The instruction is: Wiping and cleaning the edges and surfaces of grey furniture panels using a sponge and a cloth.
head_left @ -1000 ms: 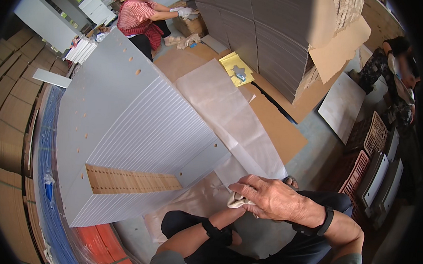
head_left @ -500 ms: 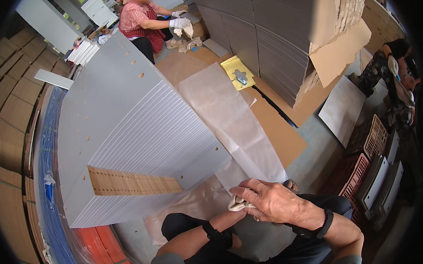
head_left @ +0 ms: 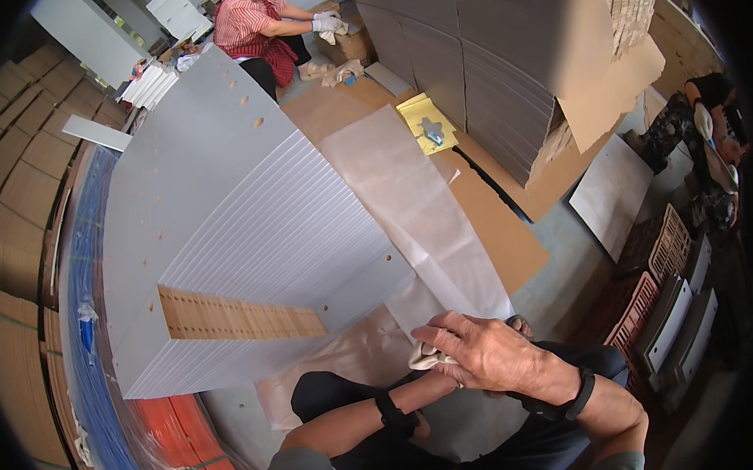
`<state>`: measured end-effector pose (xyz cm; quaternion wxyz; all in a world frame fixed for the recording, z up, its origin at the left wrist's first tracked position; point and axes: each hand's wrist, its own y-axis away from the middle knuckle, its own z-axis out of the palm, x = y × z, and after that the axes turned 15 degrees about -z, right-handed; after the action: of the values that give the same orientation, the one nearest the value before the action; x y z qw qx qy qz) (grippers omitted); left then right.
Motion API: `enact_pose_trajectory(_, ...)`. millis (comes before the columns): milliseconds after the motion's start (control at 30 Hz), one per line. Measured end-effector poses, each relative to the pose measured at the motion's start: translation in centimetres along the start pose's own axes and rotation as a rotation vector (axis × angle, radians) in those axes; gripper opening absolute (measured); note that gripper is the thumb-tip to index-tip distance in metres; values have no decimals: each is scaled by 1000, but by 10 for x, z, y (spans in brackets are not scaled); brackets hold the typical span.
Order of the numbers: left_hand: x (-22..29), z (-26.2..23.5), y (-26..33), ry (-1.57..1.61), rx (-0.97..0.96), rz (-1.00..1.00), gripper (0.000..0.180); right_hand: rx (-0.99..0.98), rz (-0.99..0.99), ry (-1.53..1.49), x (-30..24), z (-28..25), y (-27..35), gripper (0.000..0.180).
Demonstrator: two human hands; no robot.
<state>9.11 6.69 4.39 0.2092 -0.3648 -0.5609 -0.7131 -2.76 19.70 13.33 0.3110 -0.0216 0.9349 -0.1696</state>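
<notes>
My right hand point(head_left: 489, 352) is closed on a crumpled off-white cloth point(head_left: 426, 357), low in front of my body. My left hand point(head_left: 438, 386) reaches in beneath it; the right hand covers its fingers, so I cannot tell whether it also grips the cloth. Just beyond and left of my hands stands a tall stack of light grey panels point(head_left: 193, 151) with pale edges and small round holes. A strip of bare wood-coloured edges point(head_left: 236, 313) shows in its notch. Translucent wrapping sheet point(head_left: 399, 183) lies along the stack's right side and reaches close to my hands.
Dark grey panels point(head_left: 496, 84) are piled ahead, beside yellow paper point(head_left: 426, 122) on cardboard. A person in a striped top point(head_left: 246, 25) handles a cloth at the far side; another person point(head_left: 703, 124) sits at right. Plastic crates point(head_left: 631, 307), blue-wrapped material point(head_left: 85, 276) and brown board stacks point(head_left: 13, 203) flank me.
My right hand has barely shifted on the cloth, and my left wrist has moved slightly right and further under it. The striped-top person's hands have come together over a cloth.
</notes>
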Motion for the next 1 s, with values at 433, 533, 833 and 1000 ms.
enact_pose_trajectory(433, 1, 83, -41, -127, -590, 141, 29, -10, -50, -16, 0, 9, -11, 49)
enact_pose_trajectory(533, 0, 97, -38, -240, -522, 319, 32, -19, -63, -11, -3, 12, -16, 58)
enact_pose_trajectory(833, -23, 119, -47, -186, -645, 367, 27, 15, -97, -6, -15, 17, -26, 49)
enact_pose_trajectory(1000, -7, 120, -27, -537, -556, 531, 35, 15, -50, -16, -19, 16, -24, 50)
